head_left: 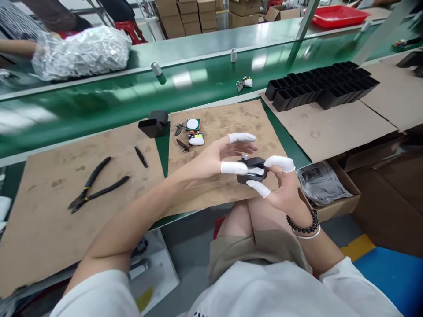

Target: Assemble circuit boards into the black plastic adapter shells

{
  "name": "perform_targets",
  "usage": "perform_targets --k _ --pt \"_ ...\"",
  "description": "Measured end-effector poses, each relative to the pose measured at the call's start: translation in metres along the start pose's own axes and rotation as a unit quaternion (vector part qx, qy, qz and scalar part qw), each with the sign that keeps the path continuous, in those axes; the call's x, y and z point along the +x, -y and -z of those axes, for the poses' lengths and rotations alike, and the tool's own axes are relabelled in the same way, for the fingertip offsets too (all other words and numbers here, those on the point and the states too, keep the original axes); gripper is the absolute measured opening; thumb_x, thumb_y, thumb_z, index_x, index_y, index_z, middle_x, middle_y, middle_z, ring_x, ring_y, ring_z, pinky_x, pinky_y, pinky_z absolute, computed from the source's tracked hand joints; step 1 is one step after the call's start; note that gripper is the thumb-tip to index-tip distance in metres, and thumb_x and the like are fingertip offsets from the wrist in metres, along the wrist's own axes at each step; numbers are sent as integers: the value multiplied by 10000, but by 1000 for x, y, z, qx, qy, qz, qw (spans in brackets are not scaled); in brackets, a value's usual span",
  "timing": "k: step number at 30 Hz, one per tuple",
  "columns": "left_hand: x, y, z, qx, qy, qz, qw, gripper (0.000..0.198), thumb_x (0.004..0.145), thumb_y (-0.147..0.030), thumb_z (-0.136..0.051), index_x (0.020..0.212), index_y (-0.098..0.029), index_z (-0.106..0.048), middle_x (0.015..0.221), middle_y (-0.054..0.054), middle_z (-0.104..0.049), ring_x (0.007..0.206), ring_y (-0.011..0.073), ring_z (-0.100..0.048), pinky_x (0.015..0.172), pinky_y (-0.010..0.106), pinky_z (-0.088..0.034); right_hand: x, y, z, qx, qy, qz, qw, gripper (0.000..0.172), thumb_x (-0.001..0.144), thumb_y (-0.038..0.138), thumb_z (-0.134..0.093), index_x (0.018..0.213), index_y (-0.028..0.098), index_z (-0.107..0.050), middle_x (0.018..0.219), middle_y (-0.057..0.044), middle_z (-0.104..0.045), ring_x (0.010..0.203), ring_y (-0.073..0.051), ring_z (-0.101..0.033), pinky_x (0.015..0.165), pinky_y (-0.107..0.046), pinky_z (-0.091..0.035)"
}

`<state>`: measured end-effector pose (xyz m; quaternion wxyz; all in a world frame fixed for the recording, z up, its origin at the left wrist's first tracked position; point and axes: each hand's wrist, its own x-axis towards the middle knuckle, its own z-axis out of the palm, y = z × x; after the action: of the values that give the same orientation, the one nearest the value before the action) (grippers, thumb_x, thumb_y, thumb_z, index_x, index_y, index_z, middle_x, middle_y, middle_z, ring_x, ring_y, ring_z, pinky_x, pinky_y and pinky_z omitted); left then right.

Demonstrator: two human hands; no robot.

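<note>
My right hand (287, 193) grips a small black plastic case (243, 178) over the cardboard, its white-capped thumb and finger on either side. Something white shows inside the case opening, and a small metal-looking part sticks up at its edge. Close by, my left hand (216, 156) has its fingers spread, with the white-capped thumb tip at the case's near-left side. Whether that thumb presses on the contents cannot be made out. Beyond the left hand lie two small circuit boards (197, 137) with white pads and black pronged pieces.
Black-handled cutting pliers (95, 187) and a black pen-like tool (141, 156) lie left. Two empty black cases (155, 123) stand behind them. Rows of black cases (317, 88) stand at right. Another board (245, 83) rests on the green belt (205, 81).
</note>
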<state>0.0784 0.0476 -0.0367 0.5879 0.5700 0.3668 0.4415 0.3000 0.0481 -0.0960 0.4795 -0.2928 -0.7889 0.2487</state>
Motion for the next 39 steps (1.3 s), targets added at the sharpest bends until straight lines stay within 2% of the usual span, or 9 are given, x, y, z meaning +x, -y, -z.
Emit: perform_targets --k 3,7,11,20,28,33,36,38,39 --pt "-3 -4 3 32 26 13 999 626 706 -337 -940 1252 -166 -687 1181 136 -785 1149 312 -747 1015 414 -596 -1 0 2 -54 -25 31 998 386 869 375 -772 1174 264 -562 968 -40 -636 816 -202 -658 743 -374 -618" --pt "-3 1 -1 -14 24 3 1000 531 744 -367 -915 1184 -149 -715 1130 135 -798 1145 327 -757 965 405 -625 -3 0 1 -85 -73 70 991 354 902 379 -758 1198 279 -592 999 -53 -657 791 -200 -662 715 -370 -631" --pt "-3 8 -4 -21 14 0 1000 493 760 -358 -905 1171 -150 -729 1192 140 -782 1156 326 -752 984 403 -617 -5 -3 0 -96 -85 93 987 399 892 352 -773 1231 275 -578 1033 -57 -657 810 -206 -679 751 -379 -640" --pt "-3 14 -9 -68 -10 -1 998 414 788 -315 -878 1139 -145 -737 1135 127 -806 1139 308 -762 992 400 -620 -13 -10 -5 -26 -69 28 997 462 895 345 -769 1227 280 -454 1018 -35 -621 818 -191 -705 756 -380 -653" --pt "-2 18 -12 -93 -25 -8 995 369 837 -339 -836 1144 -153 -750 1089 117 -823 1109 305 -775 961 390 -629 -5 13 -2 -90 -91 31 991 317 914 373 -746 1147 279 -554 928 -21 -643 703 -175 -651 648 -350 -616" --pt "-5 16 -12 -113 -12 -18 993 430 834 -413 -833 1184 -181 -744 1195 131 -798 1217 350 -724 1002 449 -610 -4 32 -3 -154 -106 80 979 414 867 261 -792 1210 305 -565 995 -67 -708 855 -245 -731 733 -414 -654" --pt "-7 12 -13 -107 -17 -23 994 468 827 -415 -835 1235 -209 -730 1320 115 -751 1327 365 -656 1095 475 -558 -4 33 -4 -79 -147 -9 986 370 840 309 -818 1122 287 -580 1021 -60 -717 921 -250 -753 817 -428 -668" --pt "-7 10 -14 -106 -26 -28 994 478 832 -422 -832 1255 -226 -724 1410 94 -703 1375 358 -621 1154 469 -514 -1 31 -2 74 -153 -150 974 376 833 401 -818 1072 279 -555 998 -37 -714 919 -237 -762 806 -414 -680" --pt "-7 10 -14 -103 -31 -31 994 476 836 -423 -830 1259 -232 -724 1438 84 -685 1387 350 -610 1173 462 -496 1 29 0 166 -129 -228 951 363 855 443 -788 1070 280 -545 1003 -33 -719 936 -236 -767 796 -417 -688"
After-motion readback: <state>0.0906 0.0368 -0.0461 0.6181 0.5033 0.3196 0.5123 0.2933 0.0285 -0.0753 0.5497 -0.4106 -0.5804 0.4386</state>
